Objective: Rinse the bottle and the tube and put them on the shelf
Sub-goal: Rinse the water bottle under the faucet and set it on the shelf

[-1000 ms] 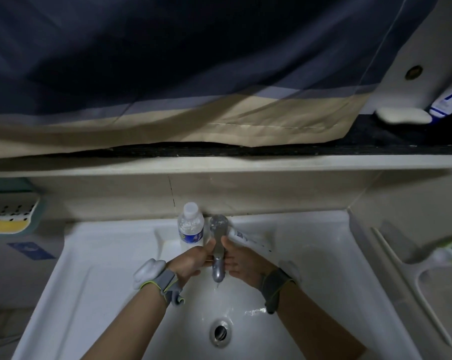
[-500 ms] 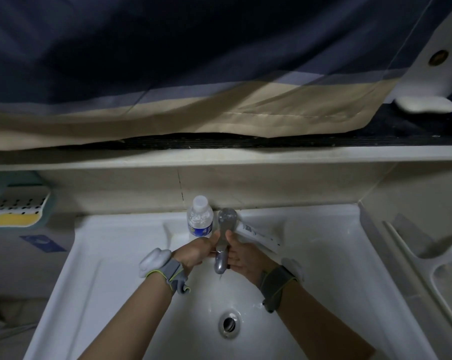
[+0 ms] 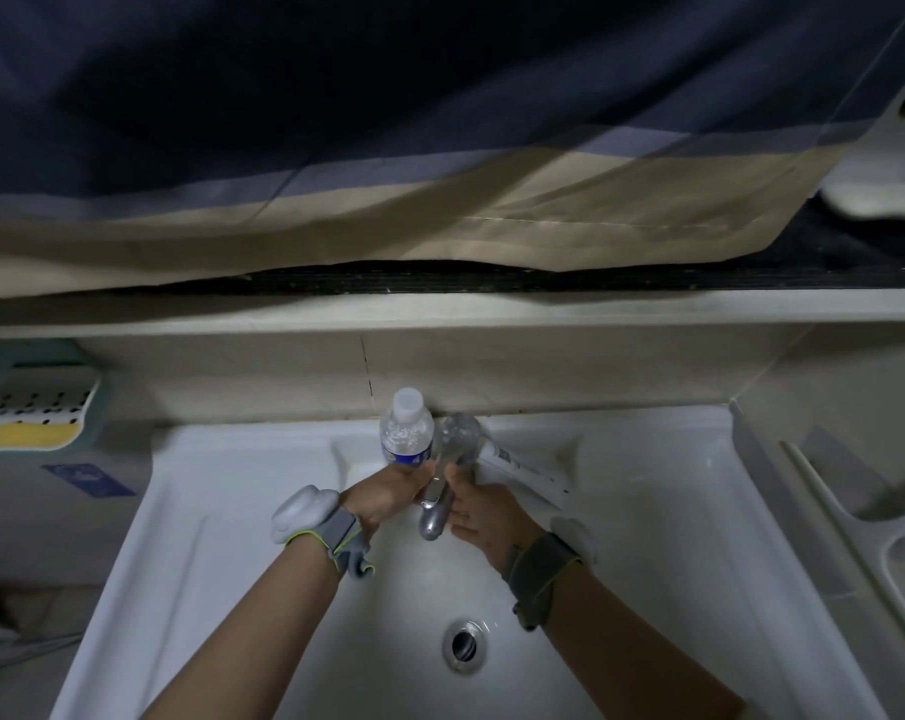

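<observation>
A small clear water bottle [image 3: 407, 434] with a white cap and blue label stands upright, held at its base by my left hand [image 3: 388, 495] just left of the chrome faucet [image 3: 442, 483]. My right hand [image 3: 484, 517] grips a white tube [image 3: 523, 467] that points up and to the right, just right of the faucet. Both hands sit over the white sink basin [image 3: 222, 517], close to the spout. I cannot tell whether water runs from the spout. The shelf [image 3: 440, 309] is a pale ledge above the sink.
A dark and beige curtain [image 3: 388, 200] hangs over the ledge. A soap dish with a yellow bar [image 3: 35, 426] is at the left. The drain [image 3: 463, 645] lies below my hands. A white object [image 3: 876, 197] rests on the ledge at far right.
The view has shifted so that the sink and hands sit a little more to the right and lower. Both hands keep the bottle and tube beside the faucet; the thin water stream is no longer visible.
</observation>
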`<control>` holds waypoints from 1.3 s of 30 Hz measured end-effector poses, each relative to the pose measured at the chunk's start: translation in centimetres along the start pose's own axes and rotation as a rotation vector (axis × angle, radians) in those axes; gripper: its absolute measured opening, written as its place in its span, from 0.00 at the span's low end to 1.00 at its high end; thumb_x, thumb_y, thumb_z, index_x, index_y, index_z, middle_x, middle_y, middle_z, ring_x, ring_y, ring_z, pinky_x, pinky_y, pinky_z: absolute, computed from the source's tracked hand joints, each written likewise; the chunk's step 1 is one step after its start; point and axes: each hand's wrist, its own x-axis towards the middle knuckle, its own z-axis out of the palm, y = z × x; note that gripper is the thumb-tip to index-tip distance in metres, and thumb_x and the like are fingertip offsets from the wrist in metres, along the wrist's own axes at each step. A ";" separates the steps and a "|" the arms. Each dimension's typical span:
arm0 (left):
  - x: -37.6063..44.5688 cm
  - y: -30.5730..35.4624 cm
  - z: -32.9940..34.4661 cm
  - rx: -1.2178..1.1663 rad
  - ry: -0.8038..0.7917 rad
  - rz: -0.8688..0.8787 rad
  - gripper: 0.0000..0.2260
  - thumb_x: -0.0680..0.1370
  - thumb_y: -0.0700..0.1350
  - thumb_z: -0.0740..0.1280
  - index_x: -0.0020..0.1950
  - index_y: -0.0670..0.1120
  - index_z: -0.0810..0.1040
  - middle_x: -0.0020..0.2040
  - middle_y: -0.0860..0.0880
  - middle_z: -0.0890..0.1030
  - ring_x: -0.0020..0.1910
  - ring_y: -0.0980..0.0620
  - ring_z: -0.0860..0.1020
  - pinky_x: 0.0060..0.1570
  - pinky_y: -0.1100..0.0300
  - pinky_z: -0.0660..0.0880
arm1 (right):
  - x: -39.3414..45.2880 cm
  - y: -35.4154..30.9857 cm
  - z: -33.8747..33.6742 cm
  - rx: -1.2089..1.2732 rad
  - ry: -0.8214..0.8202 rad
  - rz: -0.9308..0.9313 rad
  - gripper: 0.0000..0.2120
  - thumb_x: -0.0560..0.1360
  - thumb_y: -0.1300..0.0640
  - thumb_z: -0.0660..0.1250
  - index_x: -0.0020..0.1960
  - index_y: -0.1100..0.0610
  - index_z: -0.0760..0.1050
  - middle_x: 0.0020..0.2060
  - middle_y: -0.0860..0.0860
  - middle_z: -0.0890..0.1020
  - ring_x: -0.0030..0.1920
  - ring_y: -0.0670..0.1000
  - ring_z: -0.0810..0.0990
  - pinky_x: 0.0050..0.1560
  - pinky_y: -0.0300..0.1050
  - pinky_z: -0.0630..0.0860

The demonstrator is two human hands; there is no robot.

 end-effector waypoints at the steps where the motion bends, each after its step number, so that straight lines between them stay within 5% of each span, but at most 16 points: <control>1: 0.1 0.0 -0.1 0.004 0.000 0.001 0.15 0.82 0.46 0.52 0.51 0.41 0.76 0.44 0.46 0.75 0.42 0.53 0.71 0.49 0.65 0.68 | 0.0 0.0 0.1 0.000 0.010 0.003 0.25 0.76 0.48 0.62 0.66 0.64 0.70 0.64 0.61 0.77 0.65 0.57 0.76 0.63 0.48 0.72; 4: 0.6 -0.3 -0.4 0.030 0.034 0.016 0.17 0.82 0.48 0.53 0.36 0.46 0.71 0.35 0.49 0.71 0.36 0.54 0.68 0.53 0.60 0.65 | 0.4 0.1 0.5 -0.006 0.037 -0.005 0.25 0.76 0.48 0.63 0.66 0.63 0.70 0.63 0.61 0.77 0.64 0.58 0.76 0.62 0.49 0.72; 7: 0.6 -0.2 -0.4 0.037 0.047 0.014 0.18 0.82 0.48 0.52 0.33 0.48 0.69 0.33 0.50 0.70 0.34 0.55 0.67 0.45 0.62 0.67 | 0.6 0.3 0.9 0.008 0.072 -0.013 0.25 0.76 0.48 0.64 0.67 0.62 0.70 0.62 0.60 0.78 0.63 0.57 0.77 0.55 0.45 0.73; 15: 0.0 -0.3 -0.3 0.099 0.066 -0.013 0.19 0.81 0.53 0.52 0.45 0.41 0.74 0.43 0.43 0.74 0.43 0.49 0.70 0.52 0.59 0.65 | 0.6 0.5 1.1 0.031 0.098 -0.041 0.23 0.75 0.47 0.65 0.63 0.63 0.73 0.60 0.60 0.80 0.62 0.58 0.78 0.62 0.50 0.74; 21: 0.1 -0.9 0.5 0.086 0.106 0.020 0.18 0.81 0.50 0.52 0.42 0.42 0.74 0.40 0.45 0.75 0.43 0.49 0.70 0.53 0.58 0.67 | -0.5 0.6 0.7 0.083 0.050 -0.009 0.23 0.74 0.48 0.66 0.63 0.63 0.74 0.61 0.59 0.80 0.64 0.57 0.77 0.65 0.49 0.71; 25: 0.4 -1.1 1.1 0.019 0.107 0.021 0.19 0.81 0.49 0.52 0.34 0.46 0.73 0.37 0.46 0.75 0.44 0.48 0.71 0.63 0.49 0.70 | -0.8 0.6 0.3 0.076 0.061 -0.009 0.25 0.73 0.47 0.68 0.63 0.63 0.75 0.61 0.59 0.80 0.63 0.56 0.78 0.49 0.42 0.77; 27: 0.1 -0.8 1.5 0.013 0.099 0.007 0.19 0.81 0.49 0.51 0.36 0.46 0.73 0.37 0.48 0.75 0.45 0.48 0.72 0.56 0.53 0.74 | -0.8 0.6 -0.1 0.064 0.053 -0.011 0.25 0.73 0.47 0.67 0.63 0.63 0.75 0.61 0.59 0.80 0.64 0.57 0.77 0.43 0.38 0.76; 31: -0.7 -0.3 2.2 -0.023 0.101 -0.009 0.16 0.82 0.49 0.51 0.47 0.43 0.75 0.48 0.46 0.76 0.43 0.54 0.74 0.35 0.70 0.65 | -1.4 0.5 -0.7 -0.018 0.009 -0.023 0.23 0.75 0.48 0.66 0.63 0.62 0.75 0.62 0.59 0.79 0.66 0.57 0.75 0.66 0.48 0.70; 34: -1.1 -0.6 1.9 -0.107 0.133 -0.061 0.15 0.81 0.49 0.52 0.45 0.45 0.75 0.50 0.46 0.77 0.45 0.52 0.76 0.38 0.65 0.66 | -2.1 -0.1 -1.2 -0.138 0.095 -0.189 0.10 0.77 0.54 0.63 0.52 0.60 0.76 0.50 0.53 0.80 0.52 0.53 0.78 0.53 0.48 0.75; 36: -1.4 -1.0 1.1 -0.181 0.175 -0.130 0.11 0.81 0.46 0.54 0.48 0.43 0.73 0.49 0.44 0.77 0.44 0.48 0.77 0.42 0.61 0.65 | -2.5 -1.0 -1.4 -0.218 0.262 -0.382 0.04 0.78 0.59 0.59 0.45 0.55 0.72 0.43 0.50 0.75 0.46 0.50 0.72 0.41 0.42 0.70; 39: -1.7 -1.6 -0.4 -0.283 0.309 -0.124 0.10 0.79 0.38 0.55 0.39 0.44 0.70 0.42 0.44 0.74 0.32 0.53 0.77 0.36 0.62 0.62 | -2.5 -2.1 -1.1 -0.180 0.375 -0.590 0.10 0.78 0.61 0.58 0.48 0.56 0.78 0.44 0.49 0.76 0.49 0.50 0.72 0.48 0.38 0.68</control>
